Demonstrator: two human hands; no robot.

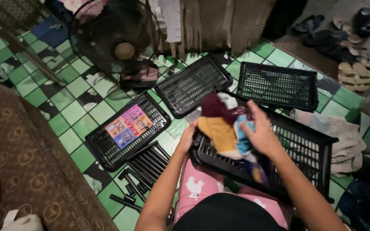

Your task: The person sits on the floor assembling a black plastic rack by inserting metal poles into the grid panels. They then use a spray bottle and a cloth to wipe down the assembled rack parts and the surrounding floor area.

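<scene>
Head view, right hand (pixel 263 136) on cloth (pixel 223 128), colourful label (pixel 129 126)

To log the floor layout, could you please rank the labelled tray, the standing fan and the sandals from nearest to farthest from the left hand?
From the left hand:
1. Labelled tray, just to its left.
2. Standing fan, beyond, upper left.
3. Sandals, far upper right.
</scene>
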